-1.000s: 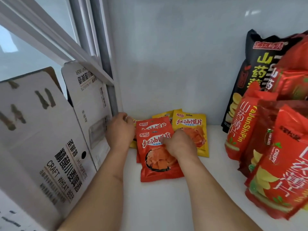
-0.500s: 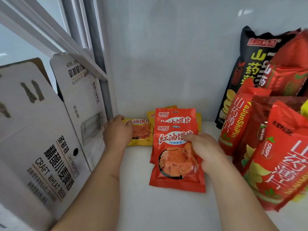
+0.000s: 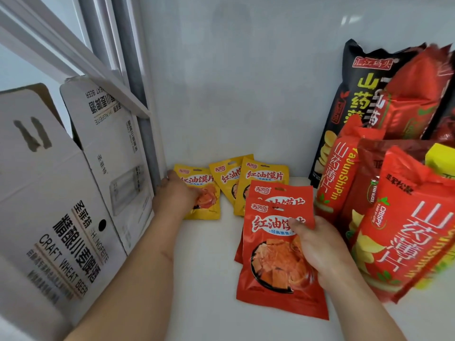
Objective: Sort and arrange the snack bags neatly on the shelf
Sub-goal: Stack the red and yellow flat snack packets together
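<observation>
Sorting by colour: right hand [image 3: 317,244] pinching two red snack pouches [image 3: 275,262], thumb on top, at 5 o'clock on shelf [image 3: 204,279]. Left hand [image 3: 176,195] rests on yellow pouch [image 3: 202,193], 11 o'clock; fingers unclear. Next: lay reds beside yellows, edges squared.

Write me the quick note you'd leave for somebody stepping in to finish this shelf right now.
Left hand: rests on the leftmost yellow bag, by the back left corner; whether it grips it I cannot tell.
Right hand: holds the front red bag, thumb on its face; a second red bag lies under it.
Two more yellow bags overlap behind the red ones.
Large yam chip bags are piled on the right.
Done: yellow and red small bags are roughly grouped by colour.
Left: square up each pile, tidy the big bags.
</observation>
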{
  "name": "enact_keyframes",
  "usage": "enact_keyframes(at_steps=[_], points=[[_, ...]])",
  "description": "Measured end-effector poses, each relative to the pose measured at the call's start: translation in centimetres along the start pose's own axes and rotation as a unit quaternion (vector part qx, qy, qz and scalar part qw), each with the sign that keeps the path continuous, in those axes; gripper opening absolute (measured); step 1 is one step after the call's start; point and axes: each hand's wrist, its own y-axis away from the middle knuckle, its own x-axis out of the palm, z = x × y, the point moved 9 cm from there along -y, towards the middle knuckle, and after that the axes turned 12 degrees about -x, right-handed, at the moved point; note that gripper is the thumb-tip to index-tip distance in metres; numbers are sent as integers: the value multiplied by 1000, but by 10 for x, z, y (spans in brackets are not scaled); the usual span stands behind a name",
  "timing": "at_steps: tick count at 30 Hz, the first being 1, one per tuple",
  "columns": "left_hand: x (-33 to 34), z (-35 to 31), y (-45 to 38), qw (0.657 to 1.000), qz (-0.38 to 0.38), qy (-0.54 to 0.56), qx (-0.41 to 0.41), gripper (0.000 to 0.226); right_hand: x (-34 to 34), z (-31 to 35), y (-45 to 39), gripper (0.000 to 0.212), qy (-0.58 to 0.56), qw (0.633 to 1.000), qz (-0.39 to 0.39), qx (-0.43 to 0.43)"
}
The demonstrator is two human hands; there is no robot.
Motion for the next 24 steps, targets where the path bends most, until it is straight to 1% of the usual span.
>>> enact_keyframes(at_steps=[3,5,8,11,12,13,15,16,17,18,19,20,22,24], points=[[-5,-1,-1,998,1,64,-6,85,1,0,0,15,-3,1000,0,15],[-8,1,-3,994,9,105,-29,76,1,0,-1,14,-8,1000,1,24],[-18,5,-7,986,-9,163,-35,44,2,1,0,14,-23,999,3,38],[-41,3,-2,971,-42,235,-9,18,2,3,2,17,-34,998,5,49],[-51,3,2,964,-55,261,-9,15,2,3,3,19,-36,998,6,49],[-62,3,8,955,-73,289,-16,18,1,4,4,22,-36,998,5,49],[-82,4,21,934,-122,334,-34,34,1,6,5,21,-41,998,3,48],[-90,3,26,924,-149,350,-32,36,1,7,6,18,-46,998,2,48],[-96,0,32,914,-169,367,-23,33,0,7,7,16,-50,998,1,47],[-97,-6,35,907,-173,384,-11,30,0,8,7,15,-52,998,-2,48],[-94,-14,38,900,-154,408,1,26,-1,8,8,15,-55,997,-4,47],[-85,-24,37,894,-119,431,9,21,-1,9,8,15,-58,997,-5,46],[-57,-44,33,893,-32,450,6,11,-3,11,10,14,-67,997,-8,43],[-23,-58,30,888,58,455,-9,14,-5,13,13,14,-72,996,-15,44]])
